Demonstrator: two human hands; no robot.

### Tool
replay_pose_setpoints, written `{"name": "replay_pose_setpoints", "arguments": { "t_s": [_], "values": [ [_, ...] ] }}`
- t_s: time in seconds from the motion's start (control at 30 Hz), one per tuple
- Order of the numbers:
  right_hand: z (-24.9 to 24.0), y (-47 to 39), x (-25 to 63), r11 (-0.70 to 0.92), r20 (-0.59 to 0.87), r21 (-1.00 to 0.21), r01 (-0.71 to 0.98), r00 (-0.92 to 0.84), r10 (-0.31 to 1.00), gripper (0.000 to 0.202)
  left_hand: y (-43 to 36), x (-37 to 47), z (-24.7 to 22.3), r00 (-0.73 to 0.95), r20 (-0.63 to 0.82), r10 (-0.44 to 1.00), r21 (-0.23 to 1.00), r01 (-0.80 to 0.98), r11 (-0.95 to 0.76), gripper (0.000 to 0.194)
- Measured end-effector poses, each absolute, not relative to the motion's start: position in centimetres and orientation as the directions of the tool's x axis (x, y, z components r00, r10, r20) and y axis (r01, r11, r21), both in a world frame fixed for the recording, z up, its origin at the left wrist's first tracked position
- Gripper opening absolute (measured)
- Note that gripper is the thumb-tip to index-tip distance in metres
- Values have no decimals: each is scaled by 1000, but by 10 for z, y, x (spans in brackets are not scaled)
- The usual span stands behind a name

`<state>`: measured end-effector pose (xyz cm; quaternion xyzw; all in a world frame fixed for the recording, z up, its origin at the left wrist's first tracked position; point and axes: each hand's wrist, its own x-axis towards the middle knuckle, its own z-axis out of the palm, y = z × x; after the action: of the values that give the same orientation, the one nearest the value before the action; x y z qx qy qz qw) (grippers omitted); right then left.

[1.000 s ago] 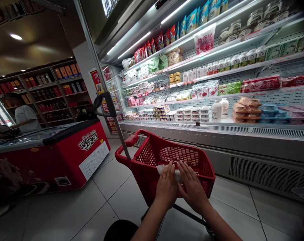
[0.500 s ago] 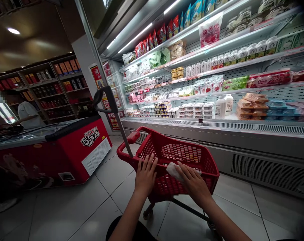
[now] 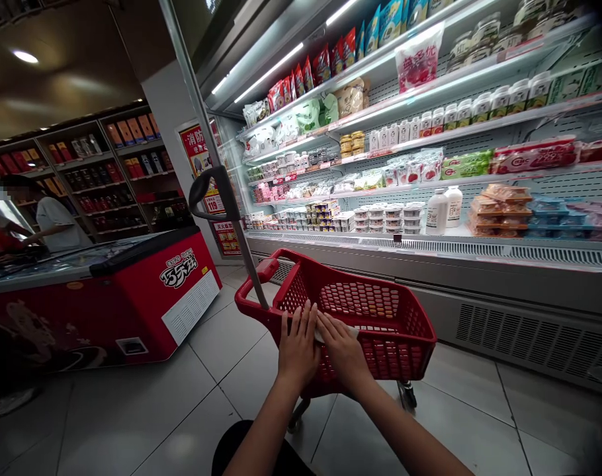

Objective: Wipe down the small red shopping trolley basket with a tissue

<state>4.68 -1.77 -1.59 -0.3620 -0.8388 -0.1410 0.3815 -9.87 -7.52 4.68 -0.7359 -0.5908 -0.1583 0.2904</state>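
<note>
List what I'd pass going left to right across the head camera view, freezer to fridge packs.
Red chest freezer → dark cart handle → left hand → right hand → white bottles → orange packs → blue packs.

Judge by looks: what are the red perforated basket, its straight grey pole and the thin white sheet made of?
Red basket: probably satin plastic; moulded holes, rounded rim. Grey pole: likely metal; smooth sheen. White sheet: perhaps matte paper or fabric; dull, mostly hidden under the right hand.
</note>
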Motion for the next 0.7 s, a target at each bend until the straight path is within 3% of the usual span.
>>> {"name": "replay_pose_setpoints", "arguments": {
  "t_s": [0.27,0.47,0.7],
  "values": [
    [-19,-13,47,747,755,-36,663,-472,455,79,-78,-100,47,257,557,789,-259,957,-129,95],
    [-30,-15,132,685,691,-2,728,-494,528,83,-81,-100,51,282,543,791,-262,952,-159,99],
    [-67,-7,242,589,687,-42,807,-404,603,72,-79,-96,49,285,534,796,-237,954,-183,101]
  ]
}}
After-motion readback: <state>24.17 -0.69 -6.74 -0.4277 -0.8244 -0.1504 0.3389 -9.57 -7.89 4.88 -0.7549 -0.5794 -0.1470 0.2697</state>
